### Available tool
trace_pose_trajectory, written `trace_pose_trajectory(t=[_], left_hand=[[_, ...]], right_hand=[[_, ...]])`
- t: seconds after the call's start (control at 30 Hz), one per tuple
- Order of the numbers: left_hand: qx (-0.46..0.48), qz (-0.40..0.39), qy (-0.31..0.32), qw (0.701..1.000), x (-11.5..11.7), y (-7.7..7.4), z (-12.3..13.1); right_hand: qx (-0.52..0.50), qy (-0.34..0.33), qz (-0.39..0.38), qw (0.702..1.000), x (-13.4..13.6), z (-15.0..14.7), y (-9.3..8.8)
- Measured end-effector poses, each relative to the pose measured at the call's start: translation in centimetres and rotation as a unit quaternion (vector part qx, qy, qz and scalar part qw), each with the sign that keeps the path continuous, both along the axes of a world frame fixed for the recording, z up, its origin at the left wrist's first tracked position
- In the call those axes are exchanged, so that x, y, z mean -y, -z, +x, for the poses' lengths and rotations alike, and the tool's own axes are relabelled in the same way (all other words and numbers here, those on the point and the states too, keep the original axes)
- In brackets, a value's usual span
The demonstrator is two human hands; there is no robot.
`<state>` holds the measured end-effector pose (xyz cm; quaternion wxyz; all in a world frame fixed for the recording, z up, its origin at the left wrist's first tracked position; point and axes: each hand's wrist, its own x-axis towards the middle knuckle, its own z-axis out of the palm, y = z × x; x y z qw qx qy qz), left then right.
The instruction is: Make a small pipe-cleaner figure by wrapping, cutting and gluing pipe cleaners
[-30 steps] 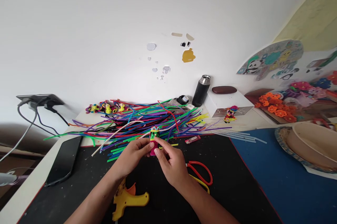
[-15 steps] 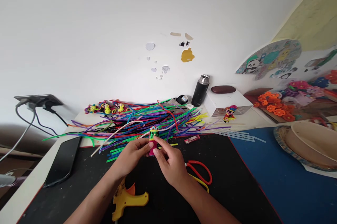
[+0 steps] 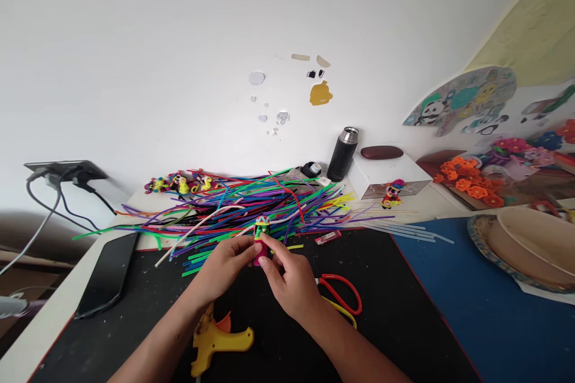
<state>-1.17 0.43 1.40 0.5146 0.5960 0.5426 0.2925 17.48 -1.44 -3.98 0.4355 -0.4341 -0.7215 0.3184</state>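
Between my two hands stands a small pipe-cleaner doll [image 3: 262, 227], upright, with a green face, a striped top and a magenta lower body. My left hand [image 3: 231, 263] grips it from the left, thumb against its front. From the right, the thumb and forefinger of my right hand [image 3: 290, 272] close on its front. Beneath my left forearm lies a yellow glue gun [image 3: 222, 341] with an orange trigger. Scissors [image 3: 344, 293] with red and yellow handles lie partly under my right wrist. Just behind the doll spreads a heap of coloured pipe cleaners [image 3: 233, 209].
A black phone [image 3: 106, 275] lies left on the black mat [image 3: 390, 341]. Several finished figures [image 3: 179, 184] sit at the back left, another doll [image 3: 393, 194] by the white box [image 3: 381, 173]. A black thermos [image 3: 342, 155] stands near the wall. Glue sticks [image 3: 408, 230] and a bowl [image 3: 534, 245] are on the right.
My right thumb has shifted slightly left and down along the doll's front. The left hand keeps its hold, and the doll stays almost in place.
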Motion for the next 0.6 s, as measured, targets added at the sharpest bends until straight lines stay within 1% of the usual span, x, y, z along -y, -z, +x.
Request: trace_pose_trajectory(t=[0.23, 0.6], left_hand=[[-0.011, 0.004, 0.001, 1.000, -0.04, 0.09, -0.09], [-0.017, 0.008, 0.002, 1.000, 0.04, -0.18, -0.09]], right_hand=[[0.019, -0.002, 0.001, 1.000, 0.02, -0.02, -0.19], [0.031, -0.007, -0.011, 0.999, 0.13, 0.11, -0.61]])
